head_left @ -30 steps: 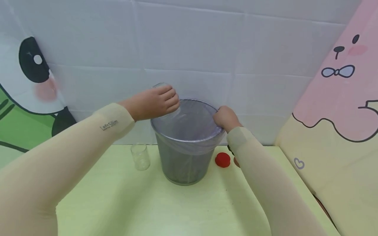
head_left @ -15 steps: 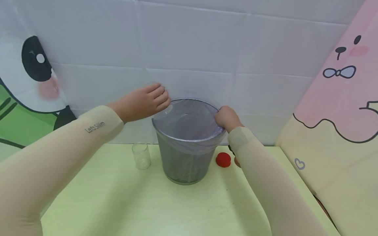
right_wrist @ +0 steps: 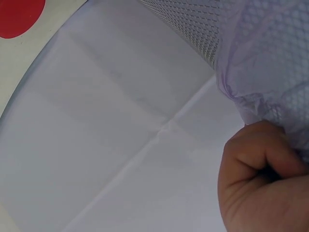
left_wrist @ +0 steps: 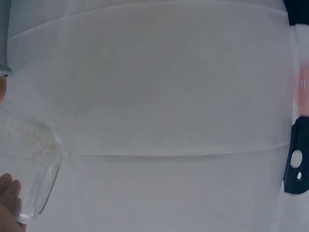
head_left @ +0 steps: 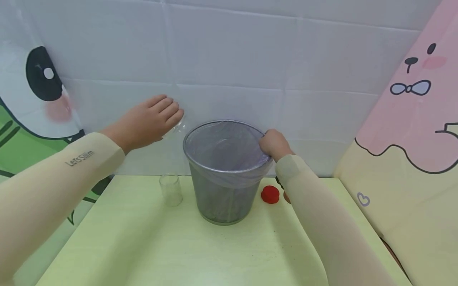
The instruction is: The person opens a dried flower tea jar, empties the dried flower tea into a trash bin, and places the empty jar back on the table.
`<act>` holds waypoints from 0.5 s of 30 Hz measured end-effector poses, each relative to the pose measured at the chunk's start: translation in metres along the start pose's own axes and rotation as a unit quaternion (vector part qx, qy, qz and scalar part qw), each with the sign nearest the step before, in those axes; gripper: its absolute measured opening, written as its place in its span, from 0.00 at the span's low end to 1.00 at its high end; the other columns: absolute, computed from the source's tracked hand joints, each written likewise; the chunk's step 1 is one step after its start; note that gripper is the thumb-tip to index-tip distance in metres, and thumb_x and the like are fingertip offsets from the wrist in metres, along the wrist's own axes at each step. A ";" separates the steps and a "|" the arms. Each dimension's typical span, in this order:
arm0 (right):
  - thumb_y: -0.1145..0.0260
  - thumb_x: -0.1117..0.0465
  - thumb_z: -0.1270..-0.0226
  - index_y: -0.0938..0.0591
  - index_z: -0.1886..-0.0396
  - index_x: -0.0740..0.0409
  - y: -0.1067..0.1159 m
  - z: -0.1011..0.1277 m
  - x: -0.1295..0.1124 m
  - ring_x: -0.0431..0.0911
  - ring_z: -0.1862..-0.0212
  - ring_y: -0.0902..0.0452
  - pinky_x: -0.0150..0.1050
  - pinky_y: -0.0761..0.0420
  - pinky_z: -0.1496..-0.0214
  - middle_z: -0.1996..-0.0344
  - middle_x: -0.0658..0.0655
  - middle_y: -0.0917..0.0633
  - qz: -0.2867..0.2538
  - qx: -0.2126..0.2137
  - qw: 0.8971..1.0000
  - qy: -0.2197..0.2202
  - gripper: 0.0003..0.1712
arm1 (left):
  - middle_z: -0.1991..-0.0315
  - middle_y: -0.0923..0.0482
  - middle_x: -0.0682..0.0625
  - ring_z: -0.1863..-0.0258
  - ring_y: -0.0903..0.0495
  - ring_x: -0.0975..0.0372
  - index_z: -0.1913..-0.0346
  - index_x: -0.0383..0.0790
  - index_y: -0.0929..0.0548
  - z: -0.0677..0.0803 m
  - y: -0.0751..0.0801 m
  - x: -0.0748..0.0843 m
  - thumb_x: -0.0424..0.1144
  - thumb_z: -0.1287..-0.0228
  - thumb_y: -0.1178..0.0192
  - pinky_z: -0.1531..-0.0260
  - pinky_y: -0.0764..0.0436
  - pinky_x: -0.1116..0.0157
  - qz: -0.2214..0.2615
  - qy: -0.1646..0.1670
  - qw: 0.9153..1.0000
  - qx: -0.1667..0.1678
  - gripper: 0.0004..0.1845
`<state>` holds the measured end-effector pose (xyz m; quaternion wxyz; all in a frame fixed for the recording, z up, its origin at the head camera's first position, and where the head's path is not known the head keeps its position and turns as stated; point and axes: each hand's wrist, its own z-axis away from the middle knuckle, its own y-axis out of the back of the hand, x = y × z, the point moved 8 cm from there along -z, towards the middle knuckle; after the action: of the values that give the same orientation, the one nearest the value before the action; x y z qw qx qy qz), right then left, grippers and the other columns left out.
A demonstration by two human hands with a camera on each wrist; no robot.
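Observation:
My left hand (head_left: 146, 121) is up beside the bin, to its left, gripping a clear glass jar (left_wrist: 36, 145). In the left wrist view the jar lies tilted, with small brown specks inside and fingertips showing through its wall. Most of the jar is hidden behind my hand in the head view. A silvery mesh wastebasket (head_left: 229, 202) stands upright on the table, lined with a thin purplish plastic bag (head_left: 232, 178) folded over the rim. At the right of that rim, my right hand (head_left: 275, 143) grips the edge and the bag together, its fingers curled over.
Another clear glass jar (head_left: 171, 190) stands left of the wastebasket. To the right lie a red lid (head_left: 270, 194) and a brownish round thing (head_left: 287, 197), partly behind the right sleeve. A white sheet (head_left: 229, 59) hangs behind the pale yellow table (head_left: 214, 254).
My left hand has moved left with the jar, from over the wastebasket's opening to beside it. The right hand keeps its grip on the rim.

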<state>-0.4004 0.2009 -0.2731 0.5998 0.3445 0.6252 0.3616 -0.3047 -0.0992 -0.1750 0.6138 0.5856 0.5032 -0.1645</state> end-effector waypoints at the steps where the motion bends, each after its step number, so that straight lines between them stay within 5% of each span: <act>1: 0.52 0.66 0.30 0.21 0.57 0.69 -0.001 0.000 0.000 0.56 0.56 0.26 0.52 0.22 0.48 0.51 0.66 0.19 0.000 0.000 1.000 -0.001 0.15 | 0.40 0.25 0.31 0.38 0.26 0.41 0.35 0.24 0.29 0.004 0.000 -0.003 0.42 0.53 0.16 0.29 0.34 0.48 0.021 0.020 1.000 -0.009 0.47; 5: 0.52 0.67 0.30 0.21 0.58 0.68 -0.003 -0.001 0.000 0.56 0.55 0.26 0.51 0.22 0.47 0.52 0.65 0.19 -0.001 -0.004 1.000 -0.006 0.14 | 0.37 0.27 0.30 0.35 0.29 0.39 0.32 0.24 0.31 0.022 -0.001 -0.016 0.43 0.60 0.13 0.29 0.35 0.45 0.129 0.125 0.984 -0.018 0.54; 15: 0.53 0.67 0.31 0.20 0.54 0.70 0.000 0.000 0.000 0.56 0.54 0.27 0.52 0.23 0.45 0.49 0.66 0.19 -0.005 0.005 1.000 0.000 0.17 | 0.40 0.25 0.30 0.42 0.27 0.35 0.33 0.27 0.32 0.063 -0.014 -0.046 0.41 0.60 0.14 0.38 0.30 0.35 0.265 0.326 0.907 -0.020 0.52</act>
<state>-0.4002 0.2004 -0.2734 0.6001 0.3445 0.6286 0.3551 -0.3091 -0.1766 -0.1579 0.4481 0.7061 0.5048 0.2141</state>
